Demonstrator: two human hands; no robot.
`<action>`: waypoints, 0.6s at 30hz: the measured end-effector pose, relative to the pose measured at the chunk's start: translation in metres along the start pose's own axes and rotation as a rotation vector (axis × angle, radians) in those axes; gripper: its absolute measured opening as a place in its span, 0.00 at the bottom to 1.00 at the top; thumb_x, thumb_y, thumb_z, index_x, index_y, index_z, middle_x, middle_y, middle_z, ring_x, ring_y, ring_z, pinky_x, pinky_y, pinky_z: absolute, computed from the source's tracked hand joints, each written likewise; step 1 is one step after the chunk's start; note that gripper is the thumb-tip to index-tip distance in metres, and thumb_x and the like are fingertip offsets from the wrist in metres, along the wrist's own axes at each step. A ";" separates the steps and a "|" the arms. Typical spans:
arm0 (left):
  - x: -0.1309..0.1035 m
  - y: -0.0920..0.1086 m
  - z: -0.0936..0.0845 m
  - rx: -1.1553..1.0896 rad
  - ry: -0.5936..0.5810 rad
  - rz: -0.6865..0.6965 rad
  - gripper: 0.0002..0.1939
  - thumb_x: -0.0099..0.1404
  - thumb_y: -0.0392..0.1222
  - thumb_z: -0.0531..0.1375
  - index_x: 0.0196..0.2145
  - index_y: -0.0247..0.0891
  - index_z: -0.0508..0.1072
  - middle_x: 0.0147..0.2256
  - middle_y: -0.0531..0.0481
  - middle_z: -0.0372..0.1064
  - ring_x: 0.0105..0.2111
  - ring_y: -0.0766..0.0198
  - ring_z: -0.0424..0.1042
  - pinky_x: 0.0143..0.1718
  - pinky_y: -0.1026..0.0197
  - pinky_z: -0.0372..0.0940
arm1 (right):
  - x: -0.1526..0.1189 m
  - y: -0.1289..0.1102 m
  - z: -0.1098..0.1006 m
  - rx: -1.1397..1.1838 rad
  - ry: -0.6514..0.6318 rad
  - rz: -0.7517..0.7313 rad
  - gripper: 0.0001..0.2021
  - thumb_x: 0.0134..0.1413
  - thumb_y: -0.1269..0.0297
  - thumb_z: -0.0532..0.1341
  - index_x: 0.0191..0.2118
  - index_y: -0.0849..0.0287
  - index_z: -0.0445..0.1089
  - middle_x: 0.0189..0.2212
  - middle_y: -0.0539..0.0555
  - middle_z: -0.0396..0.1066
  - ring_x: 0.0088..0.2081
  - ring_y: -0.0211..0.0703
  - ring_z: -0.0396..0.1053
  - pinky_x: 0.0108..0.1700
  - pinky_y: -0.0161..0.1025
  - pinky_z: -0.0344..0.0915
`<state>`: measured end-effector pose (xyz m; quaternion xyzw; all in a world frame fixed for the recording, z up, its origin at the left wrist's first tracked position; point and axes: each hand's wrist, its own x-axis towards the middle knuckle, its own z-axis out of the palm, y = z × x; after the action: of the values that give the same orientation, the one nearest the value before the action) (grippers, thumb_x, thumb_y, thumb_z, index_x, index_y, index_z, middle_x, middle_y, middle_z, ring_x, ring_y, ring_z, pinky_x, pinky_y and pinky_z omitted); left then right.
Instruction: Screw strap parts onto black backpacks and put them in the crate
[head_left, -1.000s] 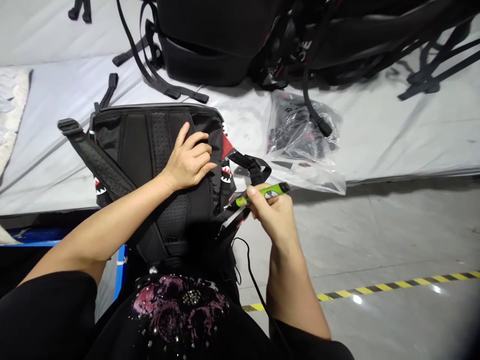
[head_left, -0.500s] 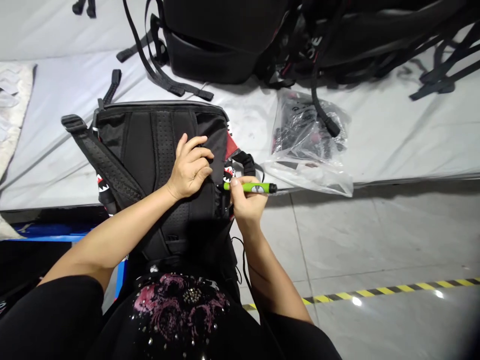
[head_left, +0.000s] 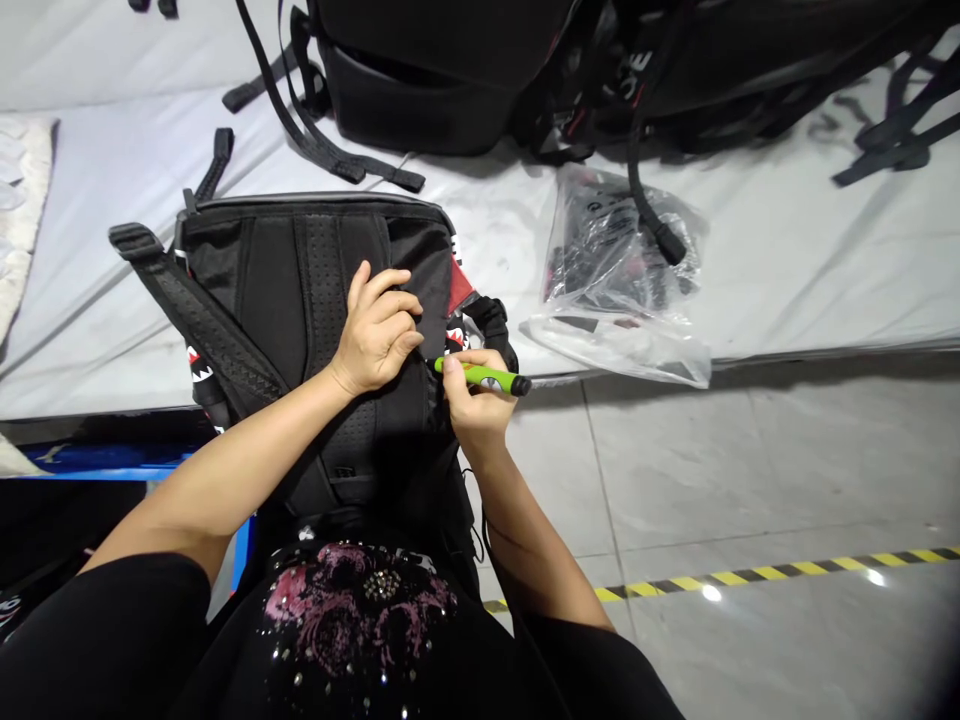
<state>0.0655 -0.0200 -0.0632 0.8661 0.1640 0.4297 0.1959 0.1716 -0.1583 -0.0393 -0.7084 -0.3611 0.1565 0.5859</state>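
A black backpack [head_left: 274, 290] lies with its padded back panel and straps facing up, partly over the bench edge and against my body. My left hand [head_left: 381, 330] is on the back panel, thumb and index finger pinched at its fabric, the other fingers fanned out. My right hand [head_left: 480, 400] grips a green marker pen [head_left: 476, 374] with a black end pointing right. The pen's other end points left, at the backpack's right side near my left thumb; whether it touches the fabric I cannot tell. A red corner patch [head_left: 460, 285] and shark-tooth print show on that side.
Black backpacks [head_left: 427, 90] with dangling straps stand along the back of the white-covered bench [head_left: 787, 270]. A clear plastic bag [head_left: 615, 260] with dark contents lies to the right. Blue framing [head_left: 112, 472] is at lower left; yellow-black tape [head_left: 727, 578] crosses the floor.
My right hand has moved the marker pen slightly left, closer to my left thumb, and its black end has tilted down. My left hand stays at the same spot on the backpack.
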 end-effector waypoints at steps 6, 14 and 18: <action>0.000 0.000 0.000 0.020 -0.017 -0.012 0.28 0.74 0.57 0.41 0.27 0.40 0.68 0.38 0.47 0.72 0.59 0.53 0.62 0.70 0.39 0.36 | -0.002 0.000 -0.002 -0.013 -0.001 -0.026 0.09 0.56 0.58 0.64 0.32 0.57 0.69 0.21 0.45 0.67 0.20 0.35 0.63 0.25 0.37 0.62; 0.000 0.002 -0.001 0.073 0.055 0.062 0.22 0.74 0.50 0.47 0.27 0.40 0.70 0.37 0.49 0.75 0.57 0.54 0.66 0.69 0.37 0.44 | 0.003 0.004 -0.005 -0.030 -0.056 -0.012 0.10 0.56 0.57 0.64 0.30 0.57 0.69 0.20 0.46 0.67 0.20 0.36 0.63 0.24 0.36 0.61; 0.000 0.003 -0.001 0.101 0.039 0.048 0.19 0.73 0.46 0.49 0.28 0.39 0.71 0.37 0.49 0.75 0.56 0.54 0.67 0.68 0.36 0.45 | 0.007 0.005 -0.007 -0.020 -0.074 0.045 0.12 0.56 0.54 0.63 0.32 0.58 0.70 0.22 0.47 0.69 0.21 0.36 0.63 0.25 0.36 0.62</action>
<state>0.0648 -0.0226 -0.0607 0.8699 0.1685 0.4424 0.1383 0.1831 -0.1587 -0.0409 -0.7159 -0.3683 0.1920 0.5612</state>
